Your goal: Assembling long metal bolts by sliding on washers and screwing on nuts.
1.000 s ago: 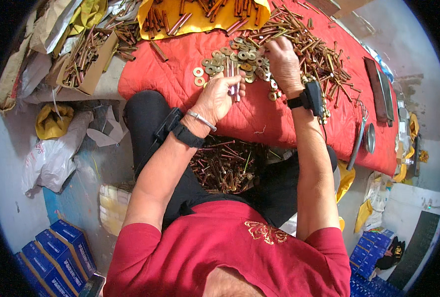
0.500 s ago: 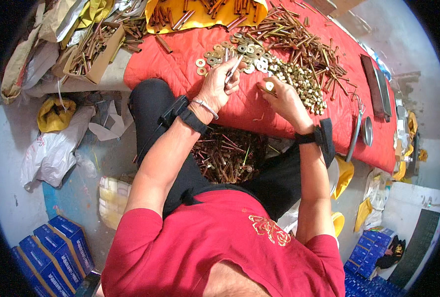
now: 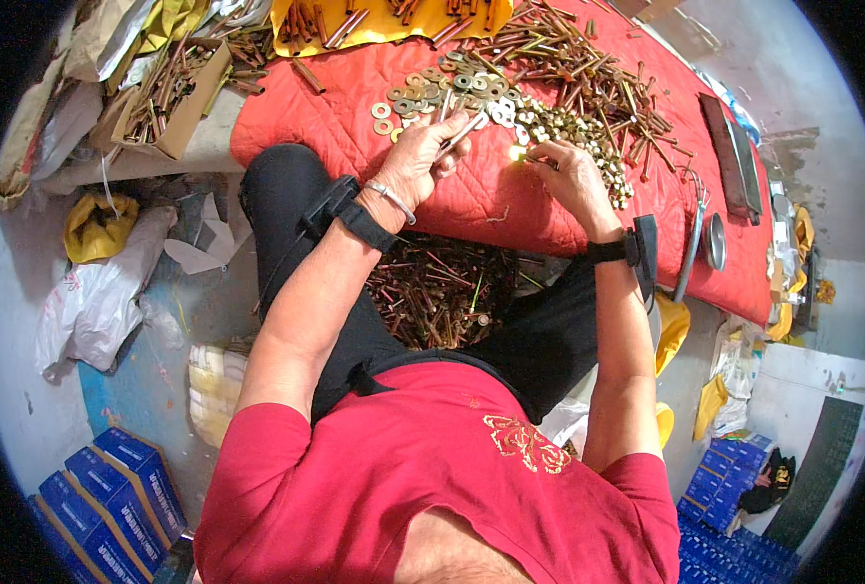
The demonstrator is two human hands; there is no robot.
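Observation:
My left hand [image 3: 421, 164] is closed around a few slim metal rods [image 3: 462, 131], whose ends stick out past the thumb. My right hand [image 3: 571, 180] pinches a small, bright, round washer [image 3: 517, 153] at its fingertips. Both hands are above the near edge of a red quilted cloth [image 3: 355, 127], with a gap between them. Flat round washers [image 3: 403, 105] lie loose just beyond my left hand. A heap of small brass-coloured nuts [image 3: 593, 146] spreads beyond and beside my right hand. Farther back lies a pile of coppery bolts [image 3: 588, 68].
Between my knees, many coppery rods [image 3: 437, 292] fill the space below the cloth. A cardboard box [image 3: 175, 117] of rods stands at far left, a yellow sheet [image 3: 384, 39] with more at the back. A long-handled tool [image 3: 695, 234] and metal dish [image 3: 714, 241] lie right.
The washer in my right hand has turned from face-on to a bright glint, with the fingers curled closer around it. My left hand keeps its rods. The whole view has shifted slightly.

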